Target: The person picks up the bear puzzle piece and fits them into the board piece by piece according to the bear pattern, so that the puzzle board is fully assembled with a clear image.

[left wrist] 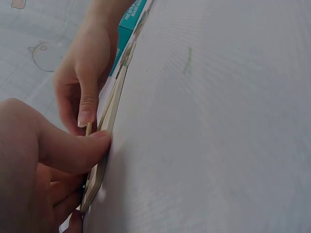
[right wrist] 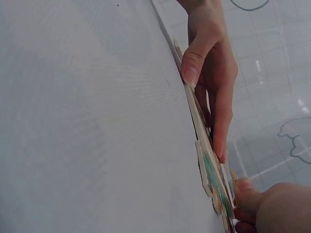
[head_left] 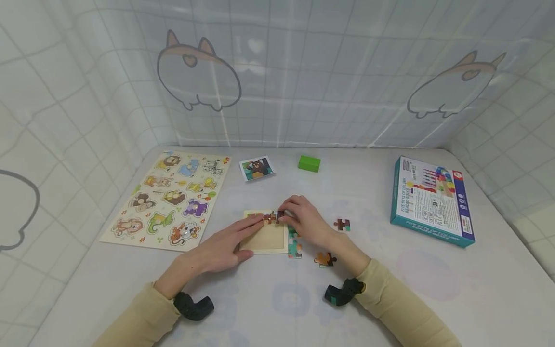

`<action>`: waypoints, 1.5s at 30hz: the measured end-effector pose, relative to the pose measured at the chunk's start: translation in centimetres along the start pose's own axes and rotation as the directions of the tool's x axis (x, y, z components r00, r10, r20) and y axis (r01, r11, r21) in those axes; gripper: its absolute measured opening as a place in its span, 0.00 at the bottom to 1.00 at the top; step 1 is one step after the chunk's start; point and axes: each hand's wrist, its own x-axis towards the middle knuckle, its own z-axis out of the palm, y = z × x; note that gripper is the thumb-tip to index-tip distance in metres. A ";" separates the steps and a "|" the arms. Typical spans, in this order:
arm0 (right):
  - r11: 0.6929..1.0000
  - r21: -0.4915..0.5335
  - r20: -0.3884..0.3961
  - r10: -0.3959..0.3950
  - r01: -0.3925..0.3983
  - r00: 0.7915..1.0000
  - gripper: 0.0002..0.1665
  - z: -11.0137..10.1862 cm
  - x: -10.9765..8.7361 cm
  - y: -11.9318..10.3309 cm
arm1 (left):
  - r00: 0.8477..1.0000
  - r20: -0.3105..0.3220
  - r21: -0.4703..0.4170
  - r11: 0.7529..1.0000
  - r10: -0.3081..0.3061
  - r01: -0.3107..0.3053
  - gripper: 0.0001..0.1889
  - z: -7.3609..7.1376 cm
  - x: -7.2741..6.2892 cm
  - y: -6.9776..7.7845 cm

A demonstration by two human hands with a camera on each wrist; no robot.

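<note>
Padded beige sleeves come nearest the camera. At left, the left hand rests straight fingers on a square pale-wood puzzle tray, thumb apart at its edge. Near the tray's far right corner, the right hand pinches a dark wooden jigsaw piece; ideally, brace the tray, align edges, then press flat. Colourful loose jigsaw pieces lie further right.
</note>
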 end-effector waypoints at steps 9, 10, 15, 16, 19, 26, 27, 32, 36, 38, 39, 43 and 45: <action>1.000 0.001 0.016 0.023 -0.023 1.000 0.13 0.0 -0.1 -0.3 | 1.000 -0.019 0.023 1.000 -0.002 0.002 0.37 0.0 0.2 0.1; 1.000 0.004 0.017 0.020 -0.020 1.000 0.13 0.0 -0.1 -0.3 | 1.000 -0.024 0.038 0.999 -0.002 0.003 0.37 0.0 0.2 0.2; 1.000 0.003 0.027 0.018 -0.019 0.999 0.14 0.1 -0.1 -0.5 | 0.998 -0.055 0.119 0.993 0.008 -0.002 0.37 -0.1 0.5 0.7; 1.000 -0.002 0.027 0.017 -0.017 0.999 0.14 0.1 -0.1 -0.5 | 0.998 -0.061 0.136 0.991 0.013 -0.004 0.37 -0.1 0.6 0.8; 1.000 -0.006 0.035 0.019 -0.019 0.999 0.14 0.2 -0.1 -0.6 | 0.997 -0.067 0.158 0.987 0.030 -0.019 0.38 -0.1 1.0 1.2; 1.000 -0.012 0.045 0.023 -0.022 0.999 0.14 0.2 -0.1 -0.5 | 0.998 -0.041 0.236 0.971 0.047 -0.036 0.38 -0.1 1.6 1.6; 1.000 -0.014 0.045 0.024 -0.024 0.999 0.14 0.2 -0.1 -0.5 | 0.998 -0.040 0.237 0.971 0.047 -0.036 0.37 -0.1 1.6 1.7; 1.000 -0.017 0.040 0.025 -0.025 0.999 0.14 0.1 -0.1 -0.4 | 0.998 -0.040 0.233 0.972 0.049 -0.038 0.37 -0.2 1.7 1.9; 1.000 -0.018 0.031 0.026 -0.025 0.999 0.15 0.2 -0.2 -0.4 | 0.997 -0.046 0.235 0.971 0.063 -0.050 0.37 -0.1 1.8 1.8; 1.000 -0.020 0.024 0.024 -0.023 0.999 0.15 0.2 -0.2 -0.4 | 0.996 -0.042 0.238 0.969 0.077 -0.064 0.38 0.0 1.9 1.7; 1.000 -0.022 0.018 0.018 -0.017 1.000 0.14 0.2 -0.2 -0.4 | 0.996 -0.035 0.240 0.968 0.081 -0.070 0.38 0.1 1.9 1.7; 1.000 -0.024 0.014 0.016 -0.016 1.000 0.15 0.2 -0.2 -0.4 | 0.997 0.001 0.202 0.977 0.073 -0.072 0.40 0.2 1.9 1.9; 0.999 -0.024 0.018 0.024 -0.023 1.000 0.15 0.2 -0.1 -0.4 | 0.998 0.012 0.173 0.983 0.055 -0.057 0.40 0.2 1.9 2.0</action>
